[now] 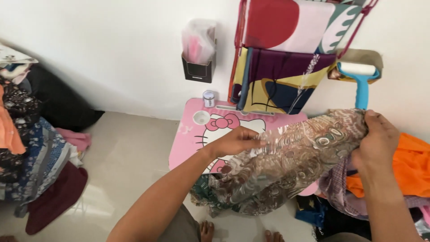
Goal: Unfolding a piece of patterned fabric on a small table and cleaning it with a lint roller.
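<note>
Patterned brown cloth [286,166] in clear plastic wrap, stretched over pink worktop [188,139], left hand [237,141] pinching its 9 o'clock edge, right hand [376,139] gripping its 2 o'clock corner, blue lint roller [360,85] just beyond.

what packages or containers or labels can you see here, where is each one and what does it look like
Clear bag: over the brown patterned cloth, held by the left hand and right hand.
Black box: on the wall, holding pink-tinted plastic bags.
Small jar: at the pink table's back edge, round, pale label.
</note>
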